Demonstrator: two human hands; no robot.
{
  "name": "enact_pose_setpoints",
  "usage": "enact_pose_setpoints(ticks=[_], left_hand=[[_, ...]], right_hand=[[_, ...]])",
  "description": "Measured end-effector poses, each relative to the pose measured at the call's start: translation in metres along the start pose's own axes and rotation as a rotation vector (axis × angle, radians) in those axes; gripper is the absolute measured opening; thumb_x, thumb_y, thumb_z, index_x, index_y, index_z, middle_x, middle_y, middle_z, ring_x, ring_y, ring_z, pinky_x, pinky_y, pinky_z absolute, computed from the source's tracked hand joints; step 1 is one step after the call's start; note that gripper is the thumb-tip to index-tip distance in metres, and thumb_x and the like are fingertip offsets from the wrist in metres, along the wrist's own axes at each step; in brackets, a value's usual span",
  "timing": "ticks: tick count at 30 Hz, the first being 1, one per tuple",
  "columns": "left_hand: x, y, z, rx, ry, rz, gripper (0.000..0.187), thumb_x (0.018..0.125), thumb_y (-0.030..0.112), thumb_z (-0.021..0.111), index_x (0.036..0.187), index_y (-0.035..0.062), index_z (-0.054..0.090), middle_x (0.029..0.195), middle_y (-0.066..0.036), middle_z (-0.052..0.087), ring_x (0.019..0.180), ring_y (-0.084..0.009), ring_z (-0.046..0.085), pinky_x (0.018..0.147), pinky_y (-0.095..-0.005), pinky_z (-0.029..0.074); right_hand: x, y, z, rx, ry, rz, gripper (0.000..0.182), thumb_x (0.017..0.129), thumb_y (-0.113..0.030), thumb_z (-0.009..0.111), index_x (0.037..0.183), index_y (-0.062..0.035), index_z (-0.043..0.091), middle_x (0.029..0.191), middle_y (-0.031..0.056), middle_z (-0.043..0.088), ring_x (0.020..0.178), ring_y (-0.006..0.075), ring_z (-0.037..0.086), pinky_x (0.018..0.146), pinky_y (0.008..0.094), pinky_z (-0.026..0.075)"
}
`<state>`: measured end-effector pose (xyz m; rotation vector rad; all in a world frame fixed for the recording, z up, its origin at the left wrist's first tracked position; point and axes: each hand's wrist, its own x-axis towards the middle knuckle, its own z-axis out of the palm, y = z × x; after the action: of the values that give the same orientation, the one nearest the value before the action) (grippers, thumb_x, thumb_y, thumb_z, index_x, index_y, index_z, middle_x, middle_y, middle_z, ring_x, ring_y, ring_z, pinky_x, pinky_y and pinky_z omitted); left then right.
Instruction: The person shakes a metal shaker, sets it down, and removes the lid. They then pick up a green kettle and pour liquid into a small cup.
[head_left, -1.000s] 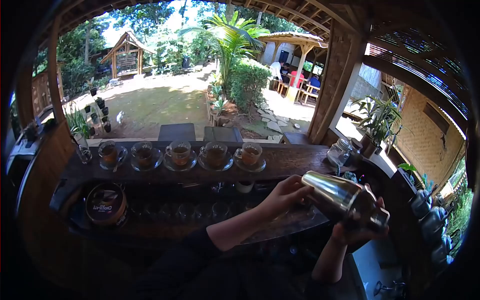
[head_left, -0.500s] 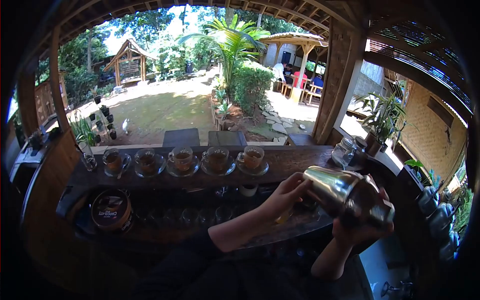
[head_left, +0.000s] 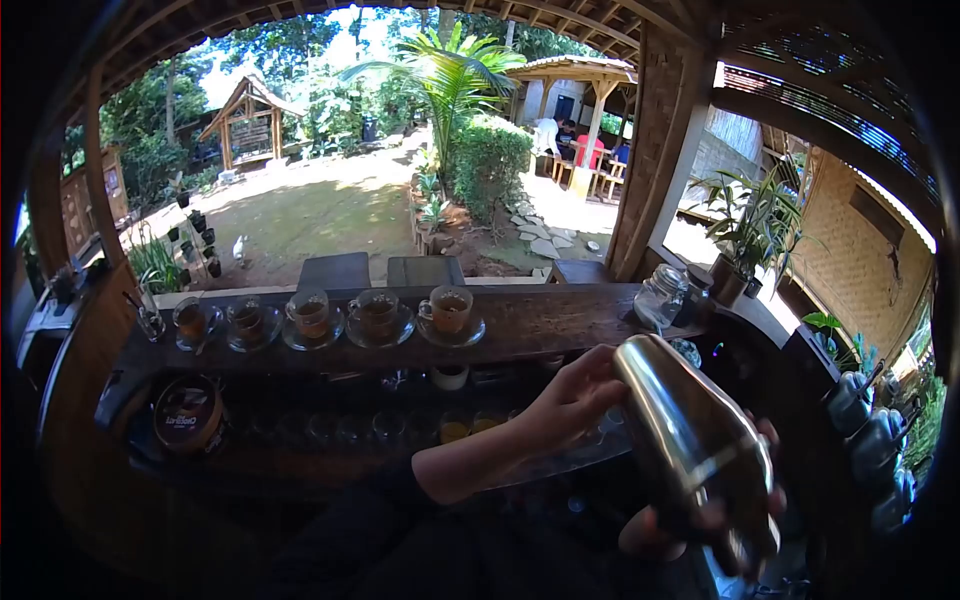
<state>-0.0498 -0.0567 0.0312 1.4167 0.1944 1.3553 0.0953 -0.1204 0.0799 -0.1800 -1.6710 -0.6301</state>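
Observation:
A shiny metal cocktail shaker (head_left: 690, 420) is held tilted in front of me on the right, its narrower end up and to the left. My left hand (head_left: 580, 392) grips that upper end with its fingertips. Around the lower, wider part my right hand (head_left: 690, 528) is closed, its fingers showing at both sides and slightly blurred. Beyond the hands, several glass cups of brown drink on saucers line the raised wooden counter, the nearest being a glass cup (head_left: 448, 310). A lidded glass jar (head_left: 660, 298) stands just past the shaker.
A round chocolate tub (head_left: 187, 415) sits on the lower shelf at left, with several glasses (head_left: 388, 427) in the shade beside it. Potted plants (head_left: 748, 235) stand at the right. Dark pots (head_left: 872, 440) hang at the far right. People (head_left: 590, 150) sit under a shelter outside.
The shaker has swung to a steeper tilt, its wide end dropping with my right hand. My left hand stays at its upper end. The view has turned slightly right.

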Motion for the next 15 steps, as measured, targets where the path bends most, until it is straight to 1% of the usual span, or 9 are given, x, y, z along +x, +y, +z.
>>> enact_pose_setpoints(ticks=[2,3,5,7,8,9,11,13,15], left_hand=[[0.017,0.022,0.028,0.110,-0.229,0.314,0.047,0.086,0.035,0.063,0.118,0.0047,0.048,0.101,-0.002,0.057,0.086,-0.0063,0.052,0.073,-0.0245,0.043],[0.023,0.014,0.034,0.110,-0.234,0.308,0.047,0.086,0.035,0.063,0.118,0.0047,0.048,0.101,-0.002,0.057,0.086,-0.0063,0.052,0.073,-0.0245,0.043],[0.035,-0.006,0.046,0.044,-0.166,0.289,0.046,0.087,0.034,0.062,0.118,0.0040,0.047,0.102,-0.003,0.058,0.086,-0.0065,0.054,0.073,-0.0250,0.044],[0.045,-0.048,0.030,0.009,-0.077,0.120,0.043,0.089,0.032,0.060,0.119,0.0037,0.048,0.102,-0.005,0.058,0.087,-0.0067,0.055,0.074,-0.0248,0.045],[0.050,-0.068,0.022,0.006,0.090,-0.057,0.050,0.088,0.038,0.059,0.121,0.0024,0.045,0.105,-0.004,0.057,0.093,-0.0077,0.053,0.081,-0.0265,0.042],[0.054,-0.080,0.023,0.003,0.256,-0.233,0.058,0.087,0.043,0.059,0.124,0.0010,0.043,0.107,-0.004,0.056,0.099,-0.0087,0.050,0.088,-0.0282,0.040],[0.060,-0.081,0.040,0.055,0.208,-0.189,0.055,0.089,0.041,0.056,0.124,0.0012,0.043,0.108,-0.005,0.056,0.100,-0.0091,0.050,0.088,-0.0285,0.039],[0.069,-0.071,0.061,0.109,0.195,-0.157,0.051,0.091,0.039,0.054,0.124,0.0014,0.044,0.109,-0.005,0.056,0.101,-0.0096,0.050,0.089,-0.0288,0.039],[0.075,-0.057,0.090,0.178,-0.066,0.279,0.034,0.095,0.027,0.048,0.119,0.0016,0.049,0.102,-0.004,0.058,0.093,-0.0096,0.054,0.083,-0.0270,0.043]], right_hand=[[-0.014,0.011,-0.008,0.013,0.073,0.118,0.066,0.081,-0.033,0.065,0.133,-0.0366,0.025,0.140,0.0072,0.025,0.126,0.0336,0.033,0.096,0.0520,0.041],[-0.022,0.017,-0.012,0.017,0.111,0.173,0.066,0.081,-0.036,0.063,0.134,-0.0329,0.024,0.140,0.0101,0.025,0.126,0.0344,0.033,0.097,0.0518,0.040],[-0.039,0.030,-0.022,0.026,0.186,0.275,0.067,0.081,-0.041,0.059,0.135,-0.0257,0.022,0.139,0.0160,0.026,0.125,0.0359,0.035,0.099,0.0515,0.038],[-0.055,0.047,-0.030,0.037,0.263,0.364,0.071,0.082,-0.047,0.056,0.136,-0.0184,0.020,0.139,0.0218,0.026,0.124,0.0374,0.036,0.101,0.0512,0.036],[-0.056,0.075,-0.019,0.004,0.291,0.182,0.068,0.079,-0.040,0.063,0.131,-0.0151,0.025,0.135,0.0228,0.031,0.119,0.0367,0.042,0.098,0.0504,0.039],[-0.081,0.098,-0.019,0.013,0.281,0.309,0.079,0.075,-0.032,0.070,0.135,-0.0164,0.020,0.134,0.0203,0.032,0.116,0.0381,0.045,0.095,0.0510,0.041],[-0.102,0.110,-0.030,0.191,0.291,0.521,0.094,0.067,-0.036,0.077,0.132,-0.0302,0.009,0.129,0.0160,0.031,0.118,0.0393,0.042,0.098,0.0510,0.040],[-0.077,0.094,-0.053,0.044,0.415,0.147,0.100,0.070,-0.041,0.075,0.142,-0.0268,0.008,0.137,0.0183,0.027,0.120,0.0399,0.040,0.096,0.0530,0.041],[-0.087,0.090,-0.084,0.246,0.604,0.012,0.100,0.071,-0.051,0.071,0.143,-0.0324,0.004,0.143,0.0163,0.018,0.123,0.0399,0.037,0.097,0.0534,0.041]])
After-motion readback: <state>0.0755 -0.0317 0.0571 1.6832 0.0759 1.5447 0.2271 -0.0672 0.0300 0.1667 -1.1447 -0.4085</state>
